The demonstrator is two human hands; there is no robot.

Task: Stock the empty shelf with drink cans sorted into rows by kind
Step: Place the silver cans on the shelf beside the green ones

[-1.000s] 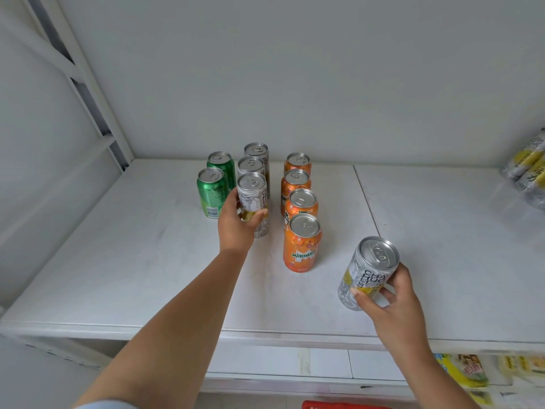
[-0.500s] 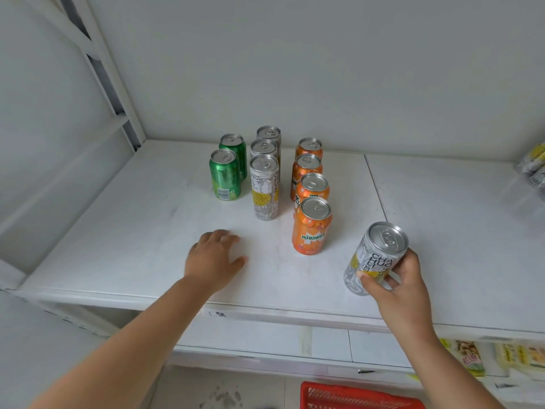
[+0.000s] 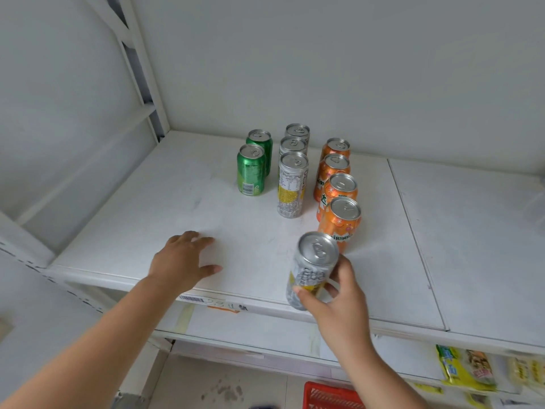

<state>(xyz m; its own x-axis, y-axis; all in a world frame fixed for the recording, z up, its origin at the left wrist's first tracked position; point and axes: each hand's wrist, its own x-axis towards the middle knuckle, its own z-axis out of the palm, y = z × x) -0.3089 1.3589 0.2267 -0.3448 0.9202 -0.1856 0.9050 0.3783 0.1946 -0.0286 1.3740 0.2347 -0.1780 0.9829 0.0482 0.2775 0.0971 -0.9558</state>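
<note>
**Silver can held above the shelf edge**

The right hand (image 3: pixel 339 302) grips a tilted silver can (image 3: pixel 312 270) at 5 o'clock of the rows. The left hand (image 3: pixel 182 261) rests, fingers spread, on the shelf (image 3: pixel 147 208). Behind stand two green cans (image 3: pixel 252 169), three silver cans (image 3: pixel 292 184) and four orange cans (image 3: pixel 339 202).

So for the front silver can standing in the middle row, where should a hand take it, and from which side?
Grip the front silver can round its bare upright wall, coming from the shelf's open front. Green cans and orange cans flank it and another silver can stands right behind, so only the front is free.
</note>
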